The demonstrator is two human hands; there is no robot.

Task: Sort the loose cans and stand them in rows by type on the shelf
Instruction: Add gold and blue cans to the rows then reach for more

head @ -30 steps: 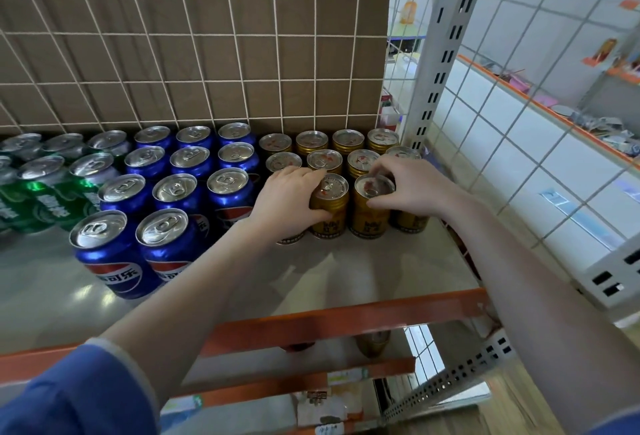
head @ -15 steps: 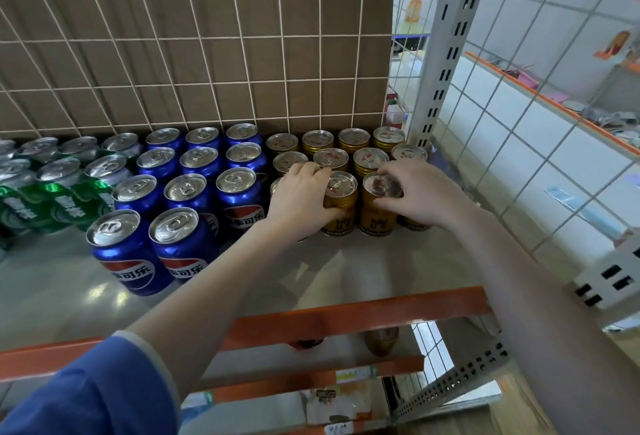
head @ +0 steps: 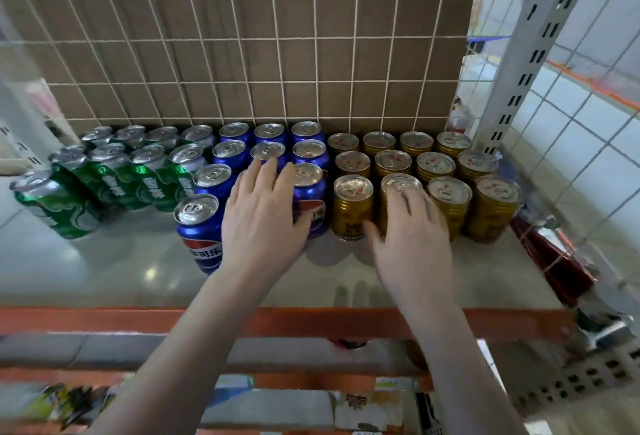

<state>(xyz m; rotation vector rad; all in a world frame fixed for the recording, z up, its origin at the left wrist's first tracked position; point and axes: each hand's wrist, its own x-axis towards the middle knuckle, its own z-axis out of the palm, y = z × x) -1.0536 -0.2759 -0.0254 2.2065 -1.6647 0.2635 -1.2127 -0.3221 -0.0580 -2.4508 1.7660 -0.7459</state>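
Three kinds of cans stand in rows on the pale shelf (head: 104, 261): green cans (head: 114, 178) at the left, blue cola cans (head: 201, 226) in the middle, gold cans (head: 353, 209) at the right. My left hand (head: 263, 216) hovers with straight fingers over the front blue cans and hides one of them. In front of the gold cans, my right hand (head: 412, 237) has its fingers spread, and its fingertips lie against the second gold can (head: 398, 185) of the front row. Neither hand holds a can.
A wire grid over brown cardboard (head: 277, 53) backs the shelf. A white slotted upright (head: 519, 64) and a wire side panel close the right end, with a red packet (head: 554, 261) lying there. An orange beam (head: 104, 320) edges the shelf front; a lower shelf shows beneath.
Both hands have let go of the front gold cans and drawn back. The left hand moved left over the blue cans. The view pulled back and shows more of the shelf.
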